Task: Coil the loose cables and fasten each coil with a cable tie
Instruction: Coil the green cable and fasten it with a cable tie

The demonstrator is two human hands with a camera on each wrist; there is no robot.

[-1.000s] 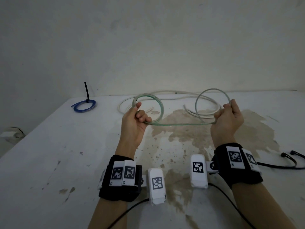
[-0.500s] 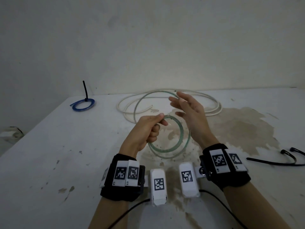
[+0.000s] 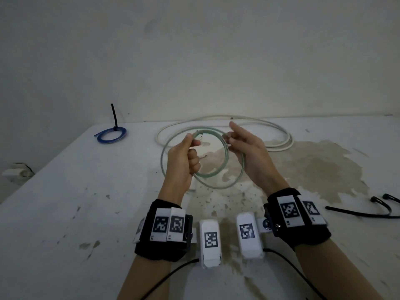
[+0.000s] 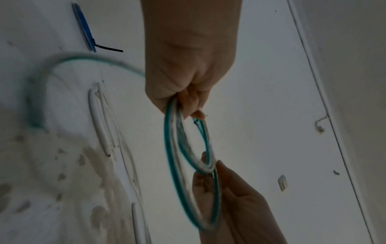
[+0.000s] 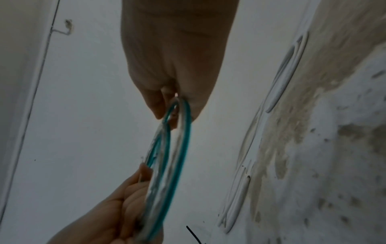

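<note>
Green cable (image 4: 170,153) coil between both hands

Translucent green-tinted cable coil (image 3: 225,167): left arc hidden behind left hand (image 3: 183,161), right arc behind right hand (image 3: 249,152); strand count not readable. Left wrist view: far loop (image 4: 39,99) motion-blurred. Right hand's thumb-side contact on the coil can't be made out. Two loose black cable ties (image 3: 368,210) cut off at right edge. Long white cable (image 3: 279,146), far side: middle stretch hidden behind both hands.
</note>
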